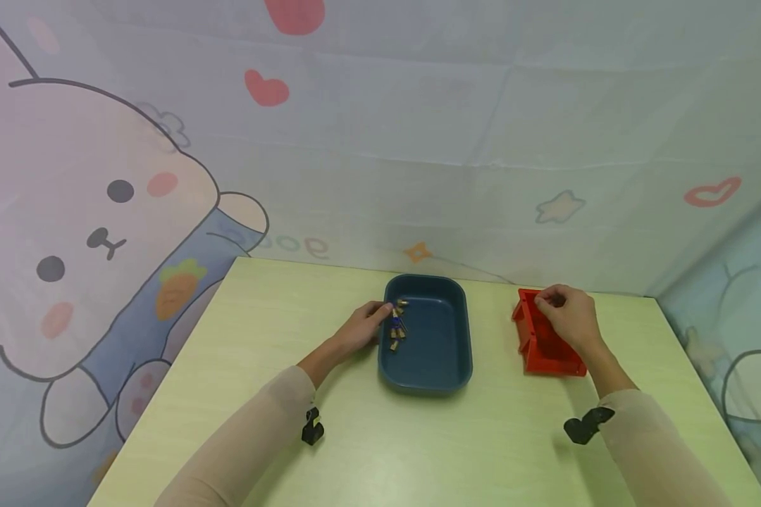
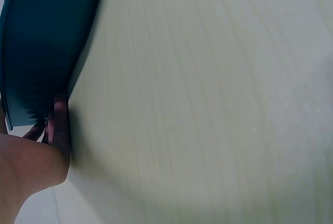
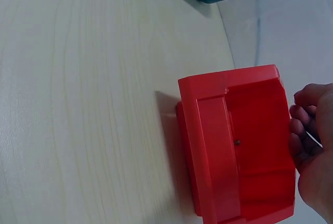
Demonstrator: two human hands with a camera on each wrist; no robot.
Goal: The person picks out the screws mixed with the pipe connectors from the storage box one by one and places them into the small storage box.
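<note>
My left hand (image 1: 359, 327) grips the left wall of a dark blue rectangular tray (image 1: 430, 379), thumb over the rim and fingers on the outside. In the left wrist view, the fingers (image 2: 61, 122) lie against the tray's outer wall (image 2: 47, 52). Several small brass-coloured pieces (image 1: 394, 345) lie along the tray's left side. My right hand (image 1: 571, 318) is over a red open-fronted bin (image 1: 554, 367), its fingers curled and thumb near the forefinger. No thing shows between those fingertips. A tiny dark piece (image 3: 237, 142) sits inside the red bin.
Both containers stand on a pale wood-grain table (image 1: 279, 303), with a stretch of tabletop between them. A printed cloth (image 1: 387, 127) hangs behind the table's back edge. Black wrist cameras sit at the left cuff (image 1: 313, 427) and right cuff (image 1: 588, 425).
</note>
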